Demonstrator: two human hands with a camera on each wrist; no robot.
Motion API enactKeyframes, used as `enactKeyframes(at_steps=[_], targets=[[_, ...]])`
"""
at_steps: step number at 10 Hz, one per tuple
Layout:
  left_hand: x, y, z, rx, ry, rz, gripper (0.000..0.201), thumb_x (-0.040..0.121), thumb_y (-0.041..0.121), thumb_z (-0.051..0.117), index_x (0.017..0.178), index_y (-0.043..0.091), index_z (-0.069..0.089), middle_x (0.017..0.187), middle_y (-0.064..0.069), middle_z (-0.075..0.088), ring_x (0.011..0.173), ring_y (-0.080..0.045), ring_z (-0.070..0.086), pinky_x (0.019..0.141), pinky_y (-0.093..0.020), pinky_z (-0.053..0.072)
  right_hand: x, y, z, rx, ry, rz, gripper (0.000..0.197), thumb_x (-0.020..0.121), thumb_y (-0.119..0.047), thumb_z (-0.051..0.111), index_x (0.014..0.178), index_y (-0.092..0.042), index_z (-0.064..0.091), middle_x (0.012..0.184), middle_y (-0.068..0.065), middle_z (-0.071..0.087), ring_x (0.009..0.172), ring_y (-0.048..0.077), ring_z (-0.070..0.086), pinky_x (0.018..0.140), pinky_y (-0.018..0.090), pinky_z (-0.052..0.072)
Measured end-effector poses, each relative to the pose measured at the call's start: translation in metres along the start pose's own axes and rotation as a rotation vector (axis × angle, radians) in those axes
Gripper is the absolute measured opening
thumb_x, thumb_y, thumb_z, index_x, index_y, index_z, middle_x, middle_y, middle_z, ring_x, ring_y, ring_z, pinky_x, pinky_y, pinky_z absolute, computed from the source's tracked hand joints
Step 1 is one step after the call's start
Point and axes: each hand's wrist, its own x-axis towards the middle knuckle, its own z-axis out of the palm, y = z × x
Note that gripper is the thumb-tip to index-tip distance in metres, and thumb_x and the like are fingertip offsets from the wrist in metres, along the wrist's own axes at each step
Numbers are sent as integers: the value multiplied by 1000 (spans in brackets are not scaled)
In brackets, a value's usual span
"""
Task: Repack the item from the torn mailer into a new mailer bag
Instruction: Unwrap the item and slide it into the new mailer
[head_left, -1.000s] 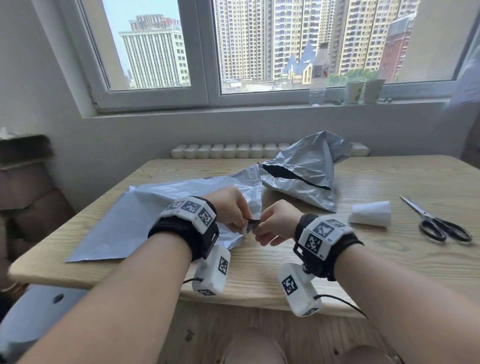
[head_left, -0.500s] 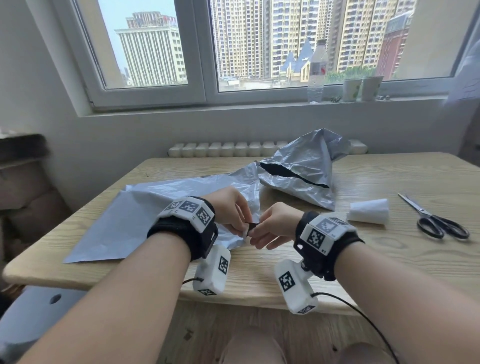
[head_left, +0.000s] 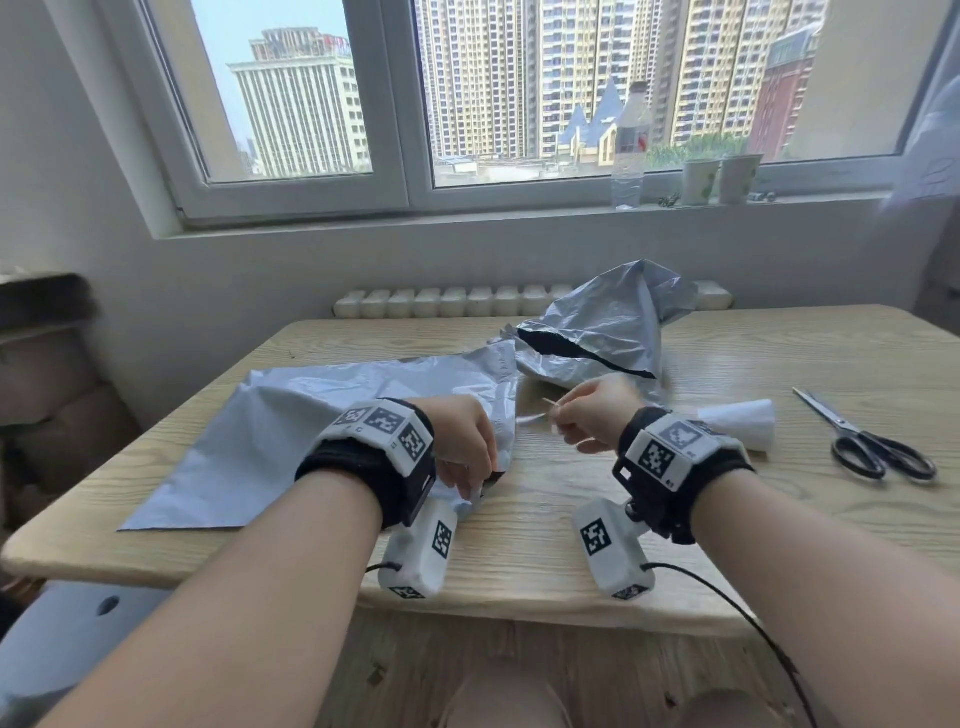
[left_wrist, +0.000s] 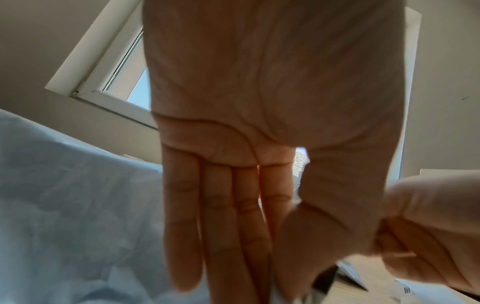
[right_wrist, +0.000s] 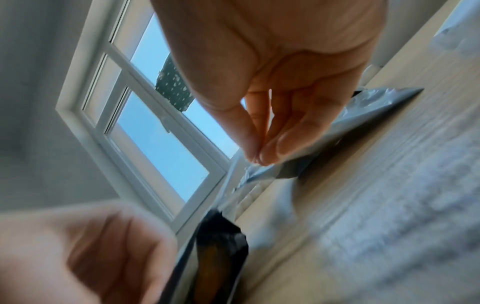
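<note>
- The right hand (head_left: 592, 418) is seen right of centre in the head view, its thumb and fingers pinched on a thin pale strip (head_left: 530, 418); the strip is blurred, and it is judged to be the backing peeled from an adhesive flap.
- The left hand (head_left: 462, 441) is seen at centre, lowered onto the near corner of the new mailer (head_left: 291, 431). In the left wrist view its fingers (left_wrist: 215, 226) lie straight and close together, with the thumb brought against them low in the frame; the mailer's edge appears to be pinched there, though the tips are blurred.
- The new mailer is laid flat across the left half of the table (head_left: 779, 353), its open end with a dark lining (right_wrist: 221, 246) shown at lower centre of the right wrist view.
- The torn mailer (head_left: 608, 332) is seen crumpled at upper centre of the table, its dark mouth gaping; nothing can be made out inside it.
- A white paper cone (head_left: 737, 428) and a pair of scissors (head_left: 862, 439) are seen at right, apart from both bags.
- The item itself cannot be identified; whether it is already inside the new mailer cannot be told.
- Sealing is judged to be in hand: the flap is not yet folded and pressed down.
</note>
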Motion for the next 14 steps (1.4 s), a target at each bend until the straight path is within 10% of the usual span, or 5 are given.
enactKeyframes(at_steps=[3,6,10,12,14], targets=[[23,28,-18,156,304,6,47,77,57,69,80,10,65,74,-3,73,63,-12,68,56,-22,52,11,-19,-33,306,35,-49,8,89,-12,63,92,-5,65,79,7,64,63,15,61,53,24,53],[68,56,-27,467,425,-170,29,76,27,70,95,10,56,85,-3,62,83,-21,66,72,-29,55,22,-24,-73,952,-101,-68,12,88,-1,40,85,-6,50,103,20,72,88,30,73,74,33,60],[81,42,-39,289,374,-170,17,88,18,59,75,10,53,87,-9,66,80,-24,65,75,-31,55,78,21,-163,312,727,-49,34,71,-43,62,66,-10,64,75,7,73,74,26,71,81,42,58],[79,37,-39,122,353,-125,20,91,14,56,74,5,50,82,-15,61,63,-25,55,59,-29,45,62,27,-161,-320,276,1,36,91,-34,55,91,-3,73,92,13,74,87,30,66,86,41,52],[83,72,-34,-95,416,178,19,88,26,65,84,8,70,73,-6,71,56,-13,63,54,-25,54,52,29,-142,179,-4,-45,21,92,-20,60,87,-2,69,84,13,70,69,19,66,70,29,55]])
